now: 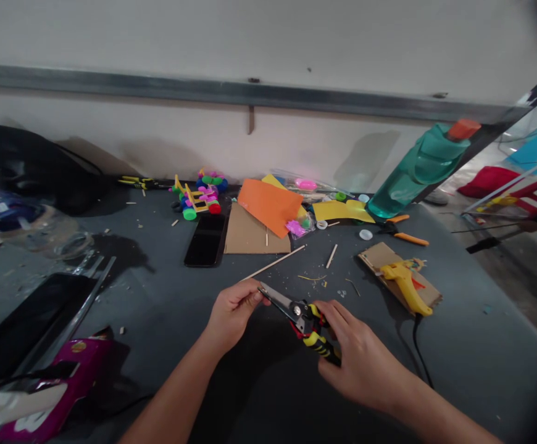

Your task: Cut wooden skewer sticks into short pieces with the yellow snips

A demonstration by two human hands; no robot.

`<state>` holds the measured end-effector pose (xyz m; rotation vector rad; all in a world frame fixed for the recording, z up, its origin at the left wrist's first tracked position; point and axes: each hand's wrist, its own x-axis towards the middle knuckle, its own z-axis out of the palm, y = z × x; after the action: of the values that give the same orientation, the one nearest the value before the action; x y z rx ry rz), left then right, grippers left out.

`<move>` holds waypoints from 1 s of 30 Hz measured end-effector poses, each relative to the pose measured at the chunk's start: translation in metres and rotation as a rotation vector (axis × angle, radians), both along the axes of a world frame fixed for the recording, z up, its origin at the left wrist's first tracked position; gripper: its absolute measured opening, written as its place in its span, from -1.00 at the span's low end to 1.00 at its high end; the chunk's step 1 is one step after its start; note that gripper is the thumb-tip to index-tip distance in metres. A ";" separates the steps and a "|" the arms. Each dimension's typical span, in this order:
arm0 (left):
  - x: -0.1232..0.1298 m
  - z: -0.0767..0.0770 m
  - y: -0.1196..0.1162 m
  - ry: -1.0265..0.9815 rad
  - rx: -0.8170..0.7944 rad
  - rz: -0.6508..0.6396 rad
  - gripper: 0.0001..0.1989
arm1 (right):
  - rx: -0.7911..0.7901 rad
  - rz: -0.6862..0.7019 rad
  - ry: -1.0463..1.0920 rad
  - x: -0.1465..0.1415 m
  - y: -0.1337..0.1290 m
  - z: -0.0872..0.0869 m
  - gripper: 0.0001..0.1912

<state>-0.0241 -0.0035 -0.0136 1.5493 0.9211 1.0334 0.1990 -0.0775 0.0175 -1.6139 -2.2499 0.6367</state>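
Observation:
My right hand point(358, 351) is wrapped round the black, yellow and red handles of hand shears point(299, 311). Their blades point up and left, with the tip at the fingers of my left hand point(234, 314). Those fingers are pinched together; what lies between them is too small to make out. A thin wooden stick point(275, 262) reaches from just behind my left hand toward the right; whether the hand touches it cannot be told. A short stick piece point(331, 256) and small scraps lie on the dark table point(268, 382) beyond the shears.
Cardboard point(254, 237), orange paper point(271, 203) and a phone point(205, 239) lie ahead. A yellow glue gun point(405, 283) rests on cardboard at right, below orange-handled pliers point(405, 233) and a green bottle point(419, 169). Colourful toy parts point(199, 200) stand behind; a magenta box point(67, 382) is at left.

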 end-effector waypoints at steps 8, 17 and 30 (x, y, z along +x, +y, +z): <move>0.000 0.000 -0.001 -0.021 -0.077 0.034 -0.78 | -0.034 -0.009 0.050 -0.002 0.005 -0.002 -0.42; 0.001 0.002 0.000 -0.059 -0.118 -0.005 -0.75 | -0.029 0.004 0.059 -0.001 0.007 0.000 -0.37; -0.002 0.008 0.002 0.130 -0.034 0.035 -0.75 | 0.030 0.039 -0.108 0.006 0.007 0.002 -0.43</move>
<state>-0.0261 -0.0011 -0.0053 1.5916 1.0535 0.9449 0.2047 -0.0703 0.0194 -1.6308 -2.3610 0.5348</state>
